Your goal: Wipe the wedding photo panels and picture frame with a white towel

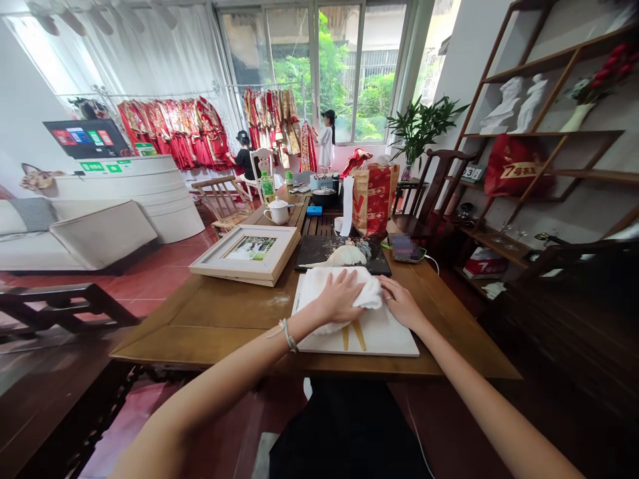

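My left hand (342,296) lies over a bunched white cloth (370,293), with the cloth between its thumb and fingers. Under the cloth is a flat white panel (317,342) with two yellow-gold stripes near its front edge. The cloth and my hand hide much of the panel's face. Fingers extended, my right hand (401,305) rests at the panel's right side, close to the cloth. Just beyond the panel lies a dark decorated board (312,249) with a whitish shape (344,256) on it.
A framed picture (234,263) lies at the left on the wooden table (200,332). A lidded white cup (279,211), paper bag (377,199) and phone (407,247) stand or lie farther back. Two people are near hanging red garments (174,133). Shelves (544,130) line the right side.
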The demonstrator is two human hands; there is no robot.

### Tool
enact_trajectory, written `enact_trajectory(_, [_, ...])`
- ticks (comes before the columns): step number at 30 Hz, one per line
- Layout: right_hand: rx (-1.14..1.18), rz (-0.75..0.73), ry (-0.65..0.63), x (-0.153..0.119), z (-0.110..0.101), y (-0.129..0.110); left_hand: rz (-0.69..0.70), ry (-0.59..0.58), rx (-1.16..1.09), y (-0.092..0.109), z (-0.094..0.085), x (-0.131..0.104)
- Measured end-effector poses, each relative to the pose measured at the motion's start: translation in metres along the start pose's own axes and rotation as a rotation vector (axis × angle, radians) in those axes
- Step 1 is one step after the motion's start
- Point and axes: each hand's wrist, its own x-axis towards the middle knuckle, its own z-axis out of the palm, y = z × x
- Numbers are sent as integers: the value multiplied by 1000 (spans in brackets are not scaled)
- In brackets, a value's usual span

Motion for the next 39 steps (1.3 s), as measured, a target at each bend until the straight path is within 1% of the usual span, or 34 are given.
enact_trajectory(3, [-11, 4, 4, 0, 0, -1, -9, -9, -15, -8, 0, 12])
enact_trajectory(6, [-25, 5, 2, 0, -1, -1, -7, -6, -17, -4, 2, 9])
enact_trajectory(9, [-14, -3, -18, 0, -1, 0, 19, 5, -15, 13, 4, -9])
enact_trajectory(13, [14, -3, -20, 0, -1, 2, 91, 39, -7, 47, 5, -43])
enact_trajectory(15, [20, -1, -15, 0, -1, 2, 99, 45, -4, 60, 4, -51])
enact_trajectory(16, [23, -1, -14, 0, -1, 2, 85, 42, -1, 63, 4, -51])
enact_trajectory(17, [26, -5, -14, 0, -2, 2, 59, 37, 1, 64, 4, -48])
enact_trajectory(19, [31, -31, -25, 0, -3, 2, -8, 28, 10, 61, 5, -34])
enact_trajectory(24, [32, -70, -32, -1, -4, 3, -169, 44, 47, 41, 11, 13])
enact_trajectory(26, [29, -75, -29, -1, -3, 5, -203, 55, 66, 39, 12, 21])
enact_trajectory(28, [25, -73, -26, -1, -3, 8, -204, 58, 89, 43, 11, 19])
enact_trajectory(31, [23, -60, -18, 1, -1, 14, -184, 39, 107, 64, 8, 0])
enact_trajectory(33, [29, -55, -27, 4, -1, 17, -161, 24, 97, 85, 6, -19])
enact_trajectory(36, [31, -42, -40, 7, -1, 19, -126, 54, 79, 117, 8, -43])
enact_trajectory(38, [26, -43, -47, 8, -2, 19, -132, 84, 81, 130, 10, -51])
enact_trajectory(39, [25, -43, -52, 8, -3, 19, -140, 93, 84, 132, 11, -51])
